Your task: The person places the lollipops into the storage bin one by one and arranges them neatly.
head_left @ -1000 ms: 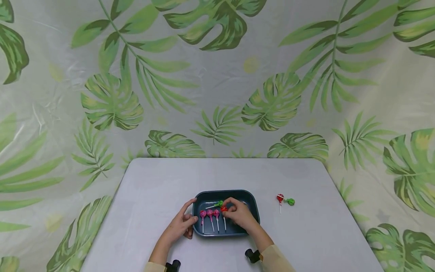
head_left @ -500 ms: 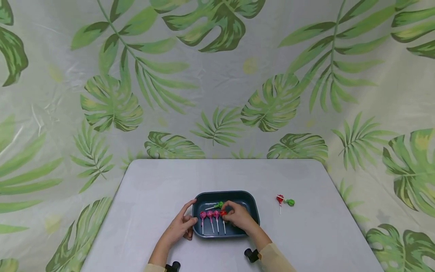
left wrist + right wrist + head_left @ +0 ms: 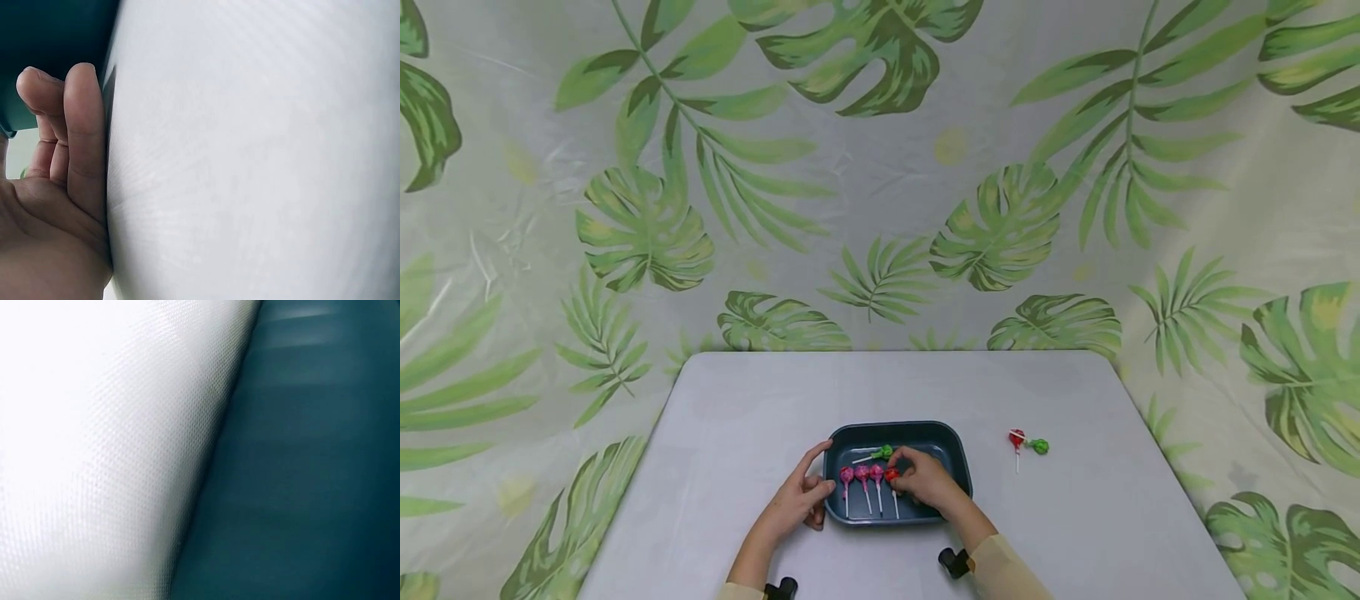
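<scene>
A dark blue tray sits on the table with lollipops in it. At its left end my left hand holds the rim, index finger by the far corner and thumb over the edge. The left wrist view shows fingers bent against the tray's outer wall. My right hand reaches inside and pinches a red lollipop by its head, stick toward me. Left of it, three pink lollipops lie in a row. Behind them rests a green lollipop, its stick pointing left.
On the white table, right of the tray, another red lollipop and a green lollipop lie with sticks crossing. A leaf-patterned curtain hangs behind. Only tray wall and tablecloth fill the right wrist view.
The right hand has shifted very slightly left and toward me with the red lollipop, nearer the pink row. The left hand stays at the tray's rim.
</scene>
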Motion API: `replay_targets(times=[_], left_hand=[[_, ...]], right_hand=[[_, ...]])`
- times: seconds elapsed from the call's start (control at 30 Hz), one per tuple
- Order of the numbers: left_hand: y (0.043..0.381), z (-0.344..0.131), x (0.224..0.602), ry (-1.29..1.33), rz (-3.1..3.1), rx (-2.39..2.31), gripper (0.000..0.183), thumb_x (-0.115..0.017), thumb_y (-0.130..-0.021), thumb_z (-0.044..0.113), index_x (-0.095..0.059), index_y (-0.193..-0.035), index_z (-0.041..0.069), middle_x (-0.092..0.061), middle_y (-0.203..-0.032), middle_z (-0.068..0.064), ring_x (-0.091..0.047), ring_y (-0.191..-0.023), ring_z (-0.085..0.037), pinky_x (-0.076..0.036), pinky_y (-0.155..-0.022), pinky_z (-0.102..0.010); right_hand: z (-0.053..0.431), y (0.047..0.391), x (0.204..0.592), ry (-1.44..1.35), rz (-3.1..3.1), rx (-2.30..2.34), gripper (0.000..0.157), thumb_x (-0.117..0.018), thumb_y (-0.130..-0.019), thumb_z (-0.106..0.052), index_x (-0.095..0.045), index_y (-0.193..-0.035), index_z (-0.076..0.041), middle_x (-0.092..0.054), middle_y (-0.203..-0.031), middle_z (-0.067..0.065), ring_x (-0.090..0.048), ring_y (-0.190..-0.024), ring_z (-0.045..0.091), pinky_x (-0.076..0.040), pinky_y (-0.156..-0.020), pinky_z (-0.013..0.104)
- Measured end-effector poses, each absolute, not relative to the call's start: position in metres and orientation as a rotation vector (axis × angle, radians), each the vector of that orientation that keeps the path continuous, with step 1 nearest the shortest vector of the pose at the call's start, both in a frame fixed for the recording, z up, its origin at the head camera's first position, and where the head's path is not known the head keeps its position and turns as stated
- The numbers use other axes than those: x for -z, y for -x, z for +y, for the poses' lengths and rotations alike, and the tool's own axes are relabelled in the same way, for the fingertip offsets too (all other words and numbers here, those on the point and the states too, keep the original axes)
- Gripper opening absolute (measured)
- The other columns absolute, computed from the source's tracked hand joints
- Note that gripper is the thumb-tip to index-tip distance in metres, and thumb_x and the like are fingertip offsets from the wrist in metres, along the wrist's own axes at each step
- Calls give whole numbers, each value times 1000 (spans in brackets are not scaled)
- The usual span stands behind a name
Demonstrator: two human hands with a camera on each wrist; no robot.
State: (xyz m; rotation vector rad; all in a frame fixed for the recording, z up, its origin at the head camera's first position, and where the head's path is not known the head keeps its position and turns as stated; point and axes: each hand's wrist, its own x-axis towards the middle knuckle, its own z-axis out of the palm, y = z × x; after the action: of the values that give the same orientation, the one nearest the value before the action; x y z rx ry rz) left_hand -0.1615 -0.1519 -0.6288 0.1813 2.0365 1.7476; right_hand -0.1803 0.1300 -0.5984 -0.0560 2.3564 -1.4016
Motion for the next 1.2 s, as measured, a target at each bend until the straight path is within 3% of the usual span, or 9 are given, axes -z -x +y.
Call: replay_targets(times=[0.6, 0.87, 1.2], left_hand=[[160, -151, 628, -178, 2035, -1752, 72, -65, -107, 23, -25, -167, 35, -60, -78, -3, -61, -58, -17, -61, -55, -33], [161, -151, 627, -167, 2040, -1745, 73, -65, -107, 24, -25, -167, 36, -61, -77, -3, -61, -58, -17, -61, -55, -34], [161, -149, 626, -128, 2036, -1741, 73, -65, -107, 25, -26, -166, 38, -61, -78, -3, -61, -57, -17, -61, -54, -34]], right_hand=[[132, 180, 594, -20, 2383, 1431, 23, -75, -95, -10, -66, -116, -12, -67, -71, 4, -47, -50, 13, -40, -50, 24], [148, 182, 579, 60, 2438, 1545, 25, -73, -99, -15, -63, -121, -9, -69, -77, 22, -44, -48, 12, -39, -49, 23], [189, 178, 546, -130, 2413, 1797, 33, -75, -100, -22, -62, -127, -8, -67, -74, -2, -43, -52, 13, -39, -52, 25]])
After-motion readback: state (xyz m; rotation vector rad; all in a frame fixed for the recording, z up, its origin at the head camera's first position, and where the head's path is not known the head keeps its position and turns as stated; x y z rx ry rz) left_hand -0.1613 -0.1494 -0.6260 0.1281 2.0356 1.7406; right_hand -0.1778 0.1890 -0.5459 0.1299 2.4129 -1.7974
